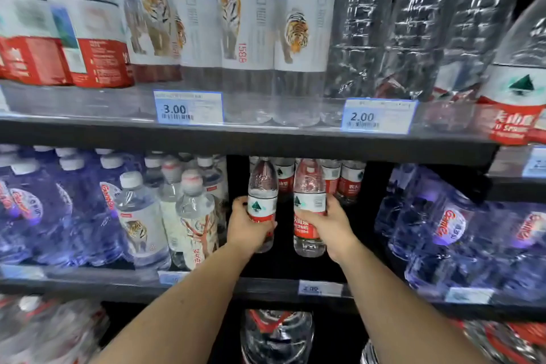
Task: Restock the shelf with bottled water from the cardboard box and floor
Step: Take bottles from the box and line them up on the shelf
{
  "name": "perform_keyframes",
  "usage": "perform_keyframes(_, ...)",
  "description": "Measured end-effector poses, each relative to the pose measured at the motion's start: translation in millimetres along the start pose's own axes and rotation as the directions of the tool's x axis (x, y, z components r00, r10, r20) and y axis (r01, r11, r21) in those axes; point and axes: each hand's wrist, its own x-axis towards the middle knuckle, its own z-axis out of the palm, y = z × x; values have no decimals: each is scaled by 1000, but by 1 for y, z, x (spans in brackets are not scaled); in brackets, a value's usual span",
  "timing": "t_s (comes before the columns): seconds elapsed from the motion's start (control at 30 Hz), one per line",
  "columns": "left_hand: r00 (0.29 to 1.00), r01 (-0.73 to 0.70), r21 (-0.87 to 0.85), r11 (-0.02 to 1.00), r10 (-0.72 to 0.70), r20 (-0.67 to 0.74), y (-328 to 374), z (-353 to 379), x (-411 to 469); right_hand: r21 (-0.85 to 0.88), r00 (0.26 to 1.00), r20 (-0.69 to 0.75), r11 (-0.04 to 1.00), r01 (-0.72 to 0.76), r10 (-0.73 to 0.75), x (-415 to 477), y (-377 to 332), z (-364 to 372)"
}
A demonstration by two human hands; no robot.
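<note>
Each hand grips one upright water bottle with a red and white label, inside the dark gap of the middle shelf [266,287]. My left hand [246,227] is shut on the left bottle [262,186]. My right hand [328,224] is shut on the right bottle [308,186], its base hanging above the shelf board. Behind them, at the back of the gap, stand several more bottles of the same kind [348,180]. The cardboard box and the floor are out of view.
White-labelled bottles [192,216] stand just left of the gap, blue shrink-wrapped packs [437,224] just right of it. The upper shelf edge [266,139] with price tags hangs low over the gap. Tall tiger-label bottles [245,15] fill the top shelf. Large bottles [276,337] sit below.
</note>
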Motion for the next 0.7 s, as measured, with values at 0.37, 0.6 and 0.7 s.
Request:
perform_keyframes(0.37, 996, 5, -14, 1000, -4, 90, -15, -5, 2, -252, 973, 212, 967, -40, 95, 17, 8, 6)
perform_keyframes(0.6, 999, 35, 125, 992, -36, 4, -20, 1, 6, -474, 990, -135, 880, -25, -44, 6, 15, 30)
perform_keyframes(0.7, 997, 80, 125, 989, -78, -22, -20, 4, 18, -445, 994, -92, 896, 15, -62, 13, 11, 31)
